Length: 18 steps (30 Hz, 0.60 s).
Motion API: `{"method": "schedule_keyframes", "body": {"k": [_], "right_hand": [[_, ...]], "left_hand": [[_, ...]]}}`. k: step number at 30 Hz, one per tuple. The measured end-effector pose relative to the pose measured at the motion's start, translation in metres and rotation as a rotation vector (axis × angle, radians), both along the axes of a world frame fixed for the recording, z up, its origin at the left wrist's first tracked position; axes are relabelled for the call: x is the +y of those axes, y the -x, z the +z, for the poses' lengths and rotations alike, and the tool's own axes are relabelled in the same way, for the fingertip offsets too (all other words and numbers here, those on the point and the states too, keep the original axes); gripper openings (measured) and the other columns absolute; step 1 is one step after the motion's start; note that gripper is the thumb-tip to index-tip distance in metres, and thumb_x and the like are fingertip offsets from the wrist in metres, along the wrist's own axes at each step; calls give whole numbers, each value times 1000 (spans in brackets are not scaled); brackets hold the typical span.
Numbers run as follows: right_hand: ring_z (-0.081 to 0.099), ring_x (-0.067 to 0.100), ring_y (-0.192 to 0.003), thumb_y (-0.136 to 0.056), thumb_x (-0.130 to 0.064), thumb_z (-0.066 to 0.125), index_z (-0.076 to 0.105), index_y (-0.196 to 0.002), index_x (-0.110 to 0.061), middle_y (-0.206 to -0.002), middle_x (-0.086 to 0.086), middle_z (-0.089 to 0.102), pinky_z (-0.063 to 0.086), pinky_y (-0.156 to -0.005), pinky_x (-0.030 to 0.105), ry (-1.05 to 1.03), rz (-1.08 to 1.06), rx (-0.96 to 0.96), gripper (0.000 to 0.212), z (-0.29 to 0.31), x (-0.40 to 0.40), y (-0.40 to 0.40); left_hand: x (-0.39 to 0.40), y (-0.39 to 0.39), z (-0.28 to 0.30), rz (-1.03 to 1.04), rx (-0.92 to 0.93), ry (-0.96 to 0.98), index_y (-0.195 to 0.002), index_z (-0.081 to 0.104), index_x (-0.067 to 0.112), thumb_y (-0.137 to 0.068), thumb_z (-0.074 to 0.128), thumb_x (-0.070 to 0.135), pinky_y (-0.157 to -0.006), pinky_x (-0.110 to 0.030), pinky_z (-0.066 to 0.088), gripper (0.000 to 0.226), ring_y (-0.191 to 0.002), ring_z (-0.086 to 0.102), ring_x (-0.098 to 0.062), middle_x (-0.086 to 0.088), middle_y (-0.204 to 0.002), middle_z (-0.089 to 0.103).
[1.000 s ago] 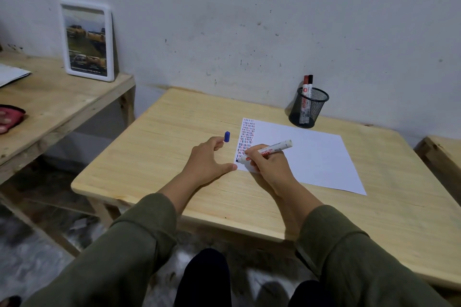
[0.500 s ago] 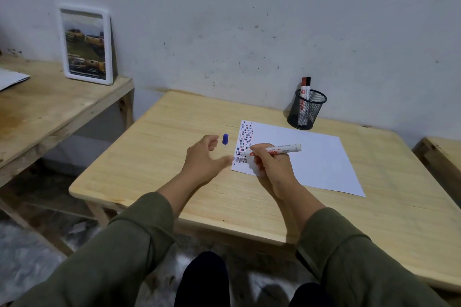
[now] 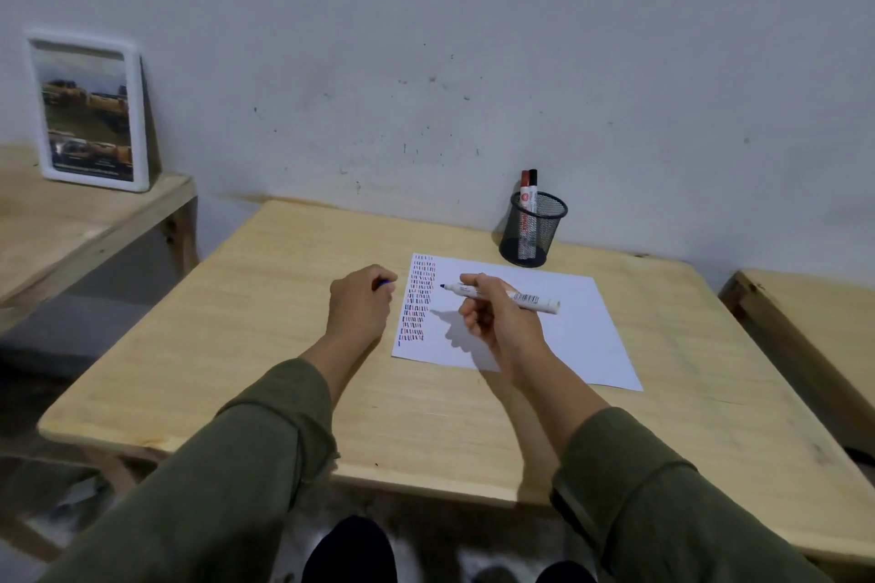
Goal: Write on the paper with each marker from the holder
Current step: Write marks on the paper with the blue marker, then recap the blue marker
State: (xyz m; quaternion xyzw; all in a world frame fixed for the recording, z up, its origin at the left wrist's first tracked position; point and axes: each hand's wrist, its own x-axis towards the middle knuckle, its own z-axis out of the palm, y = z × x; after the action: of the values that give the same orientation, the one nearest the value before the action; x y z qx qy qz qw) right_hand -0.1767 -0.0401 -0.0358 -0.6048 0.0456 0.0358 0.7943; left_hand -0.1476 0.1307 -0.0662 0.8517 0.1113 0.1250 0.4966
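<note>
While right hand (image 3: 492, 317) grips marker (image 3: 502, 294), tip pointing left, axis near-horizontal; left hand (image 3: 362, 303) closed on blue cap (image 3: 384, 283).

Blue cap (image 3: 384, 283): mostly hidden inside left hand (image 3: 360, 303) | paper marks (image 3: 419, 298): too small to read | framed picture (image 3: 87, 114): blurred
</note>
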Motion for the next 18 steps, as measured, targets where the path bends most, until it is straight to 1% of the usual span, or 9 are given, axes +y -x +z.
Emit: {"method": "schedule_keyframes", "body": {"k": [2, 3, 4, 6, 8, 12, 13, 16, 18], "right_hand": [[50, 12, -48, -89, -12, 54, 68, -89, -12, -57, 4, 59, 39, -50, 21, 48, 22, -37, 14, 6, -4, -2], [50, 12, -49, -88, -10, 54, 68, -90, -13, -57, 3, 60, 40, -51, 22, 64, 30, -56, 14, 9, -6, -3], [50, 12, -50, -88, -10, 54, 68, -89, -13, -58, 3, 60, 40, -52, 22, 73, 33, -71, 14, 12, -8, -4], [50, 12, -51, -86, -8, 56, 68, -86, -13, -60, 4, 59, 41, -53, 22, 76, 33, -94, 13, 18, -12, -5], [49, 12, -52, -86, -7, 57, 69, -83, -14, -59, 4, 58, 40, -54, 22, 75, 37, -119, 14, 24, -14, -6], [49, 13, -55, -85, -5, 58, 70, -79, -14, -57, 2, 57, 40, -56, 23, 71, 30, -151, 16, 34, -21, -6], [49, 13, -55, -85, -5, 58, 69, -79, -14, -58, 2, 56, 40, -57, 24, 72, 25, -155, 16, 36, -22, -5], [48, 14, -55, -85, -5, 58, 69, -79, -14, -59, 3, 56, 40, -56, 24, 79, 26, -166, 16, 39, -26, -3], [48, 14, -55, -85, -5, 57, 69, -79, -14, -59, 3, 56, 40, -56, 24, 81, 30, -168, 16, 41, -28, -1]], "left_hand": [[-10, -1, 6, 80, -8, 172, -85, 68, 23, -87, 58, 17, -80, -25, 53, 12, -73, 68, -14, 2, -83, 71], [-14, -2, 9, 128, 7, 281, -80, 66, 26, -85, 61, 22, -85, -34, 54, 9, -73, 69, -14, 7, -78, 70], [-20, -3, 13, 153, 25, 419, -77, 66, 26, -83, 63, 25, -88, -38, 55, 7, -74, 69, -16, 7, -75, 70], [-29, -3, 20, 143, 49, 687, -77, 68, 24, -82, 67, 28, -90, -37, 55, 6, -73, 67, -17, 3, -75, 70], [-37, -3, 26, 103, 58, 807, -78, 68, 22, -83, 68, 28, -86, -30, 55, 8, -66, 61, -12, 0, -73, 67], [-51, 1, 39, 26, 72, 865, -80, 64, 18, -86, 65, 27, -68, -21, 49, 11, -60, 56, -10, -2, -71, 63], [-52, 2, 41, 11, 80, 873, -81, 64, 18, -86, 65, 28, -67, -21, 48, 11, -60, 57, -9, -2, -72, 64], [-57, 2, 46, -26, 78, 904, -84, 63, 15, -86, 64, 27, -73, -19, 50, 13, -65, 59, -8, -3, -78, 65], [-60, 2, 48, -36, 65, 918, -84, 64, 13, -86, 65, 27, -72, -18, 52, 13, -69, 61, -8, -4, -80, 65]]}}
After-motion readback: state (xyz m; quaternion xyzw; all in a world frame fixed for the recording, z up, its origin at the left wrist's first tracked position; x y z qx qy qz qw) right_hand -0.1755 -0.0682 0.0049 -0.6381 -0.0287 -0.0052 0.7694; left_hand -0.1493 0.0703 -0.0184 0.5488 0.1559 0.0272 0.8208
